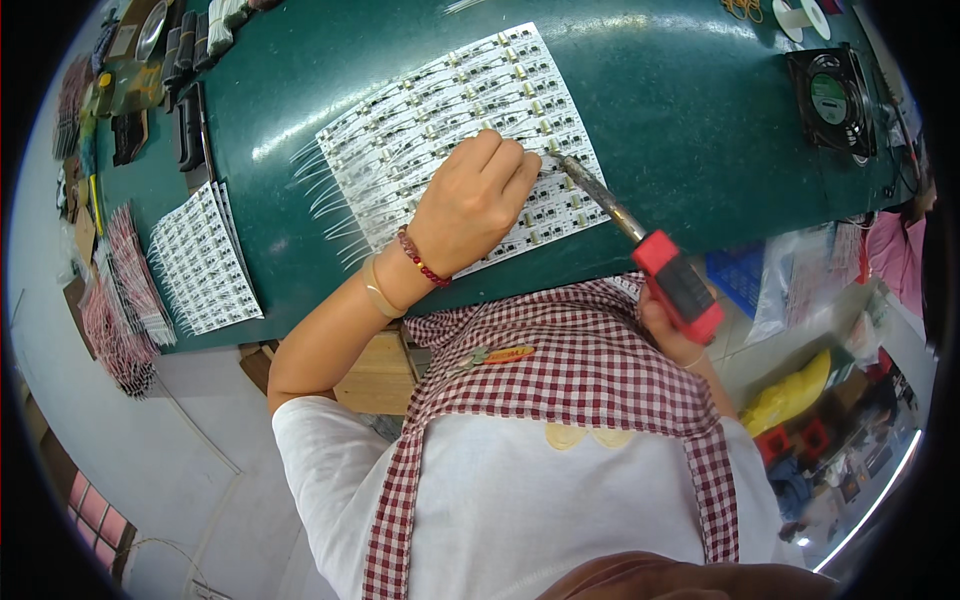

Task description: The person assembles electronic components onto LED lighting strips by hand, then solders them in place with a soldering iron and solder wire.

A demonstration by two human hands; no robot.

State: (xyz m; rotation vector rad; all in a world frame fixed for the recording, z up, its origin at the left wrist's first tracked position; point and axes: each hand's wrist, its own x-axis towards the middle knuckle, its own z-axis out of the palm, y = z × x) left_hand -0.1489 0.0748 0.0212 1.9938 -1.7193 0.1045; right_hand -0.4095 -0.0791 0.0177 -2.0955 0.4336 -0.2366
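Note:
A white circuit board panel [560, 105] with rows of small parts lies flat on the green table. Thin white wires [335, 200] run across it and stick out past its left edge. My left hand [475, 195] is closed over the panel's middle, knuckles up; its fingertips and whatever they pinch are hidden. In my right hand [670, 325], near the table's front edge, is a soldering iron [675, 285] with a red and black handle. The iron slants up and left, its tip at the panel beside my left fingers. I cannot tell whether the tip touches.
More wired panels [205, 260] are stacked at the table's left edge, beside bundles of red and white wires [125, 300]. Behind them lies a black tool [190, 130]. A black fan [830, 105] and a white spool [800, 18] stand at far right. A blue crate [735, 275] sits below the table.

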